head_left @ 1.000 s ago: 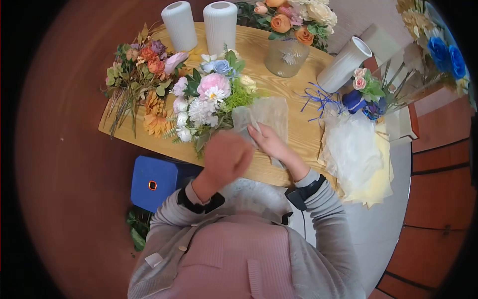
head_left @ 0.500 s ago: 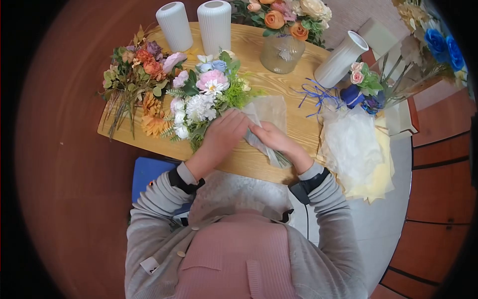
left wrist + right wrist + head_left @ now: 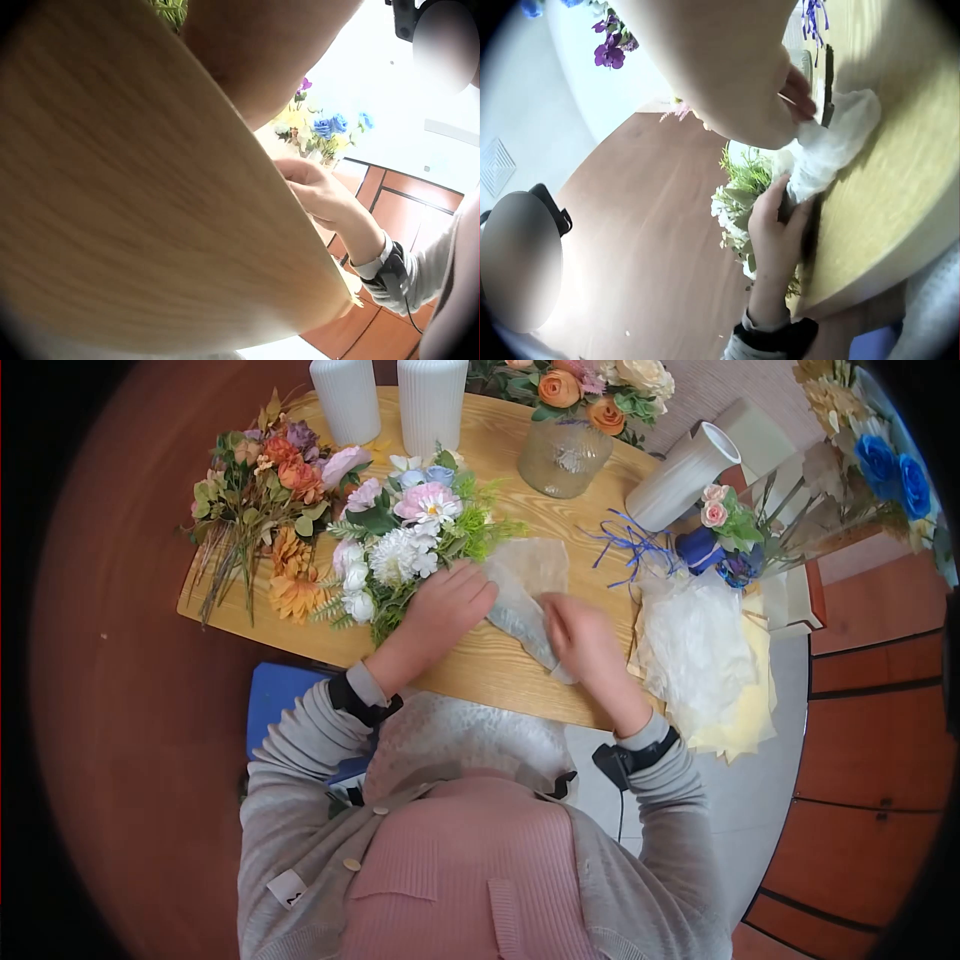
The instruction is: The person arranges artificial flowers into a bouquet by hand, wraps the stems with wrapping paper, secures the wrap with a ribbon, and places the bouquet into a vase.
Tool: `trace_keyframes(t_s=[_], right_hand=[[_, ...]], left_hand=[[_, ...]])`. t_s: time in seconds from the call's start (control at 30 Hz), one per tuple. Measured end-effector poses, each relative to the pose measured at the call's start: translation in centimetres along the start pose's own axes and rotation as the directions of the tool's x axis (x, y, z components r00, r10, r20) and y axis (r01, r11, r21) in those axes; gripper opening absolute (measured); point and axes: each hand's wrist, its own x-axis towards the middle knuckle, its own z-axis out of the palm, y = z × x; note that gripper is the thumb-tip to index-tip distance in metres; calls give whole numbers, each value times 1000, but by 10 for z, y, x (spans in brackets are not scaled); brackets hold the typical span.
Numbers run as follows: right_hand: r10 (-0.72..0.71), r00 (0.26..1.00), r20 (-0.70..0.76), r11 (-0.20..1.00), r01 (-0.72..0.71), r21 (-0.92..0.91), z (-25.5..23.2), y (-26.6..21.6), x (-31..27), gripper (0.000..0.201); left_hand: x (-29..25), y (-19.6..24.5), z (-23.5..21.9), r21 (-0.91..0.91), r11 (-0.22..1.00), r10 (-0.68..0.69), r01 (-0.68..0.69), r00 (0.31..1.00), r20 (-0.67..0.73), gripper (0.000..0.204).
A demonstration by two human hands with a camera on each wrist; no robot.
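A bouquet of white, pink and blue flowers (image 3: 402,554) lies on the wooden table, its stem end wrapped in translucent paper (image 3: 528,598). My left hand (image 3: 440,612) grips the bouquet where blooms meet wrapping; in the right wrist view the left thumb and fingers (image 3: 774,225) are around the wrapped stems (image 3: 817,161). My right hand (image 3: 588,644) has its fingers curled at the paper's right edge, pinching it. In the left wrist view the right hand (image 3: 322,196) shows past the table edge, and the left hand's fingers are hidden.
Mixed orange and red flowers (image 3: 290,475) lie at the left. Two white vases (image 3: 432,405) and a glass vase (image 3: 564,458) stand at the back. A tilted white vase (image 3: 682,478), blue ribbons (image 3: 636,546) and stacked wrapping sheets (image 3: 700,650) are at the right.
My left hand has come down onto the bouquet from in front of it. My right hand has moved right and turned, from the stems to the paper's edge.
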Motion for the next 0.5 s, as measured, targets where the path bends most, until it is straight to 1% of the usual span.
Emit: trace_keyframes(t_s=[0.03,0.07,0.1,0.13,0.2,0.23,0.27,0.33,0.37,0.43,0.5], right_hand=[[1,1000,5,1000,-1,-3,-6,-13,-1,16],[-88,993,-84,995,83,-58,-10,-30,-1,21],[-182,969,-168,979,163,-121,-8,-41,-2,29],[-179,970,-166,980,160,-121,0,-45,-5,29],[-134,991,-19,985,132,-108,20,-43,-11,43],[-151,988,-13,968,145,-206,28,-39,-10,36],[-153,988,-13,967,147,-206,35,-32,-11,36],[-112,993,42,949,119,-293,44,-19,-14,25],[-112,993,45,948,120,-295,45,-15,-16,25],[-171,985,37,945,175,-276,43,-8,-19,18],[-160,984,73,949,174,-263,37,-5,-22,19]], left_hand=[[0,1,0,-9,1000,-16,16,1000,15,18],[1,2,0,-20,999,-31,31,999,30,18],[2,3,-1,-25,999,-32,33,999,28,18],[3,3,-2,-30,999,-43,45,998,56,18],[3,2,-2,-36,998,-54,57,995,84,18],[1,1,0,-37,998,-44,48,995,95,18],[0,-1,1,-37,999,-36,40,994,106,18],[-2,-4,5,-29,999,-18,21,996,88,17],[-3,-5,6,-22,1000,2,0,998,69,15],[-2,-9,5,-33,999,18,-16,997,76,13],[-1,-11,6,-45,998,35,-31,996,81,12]])
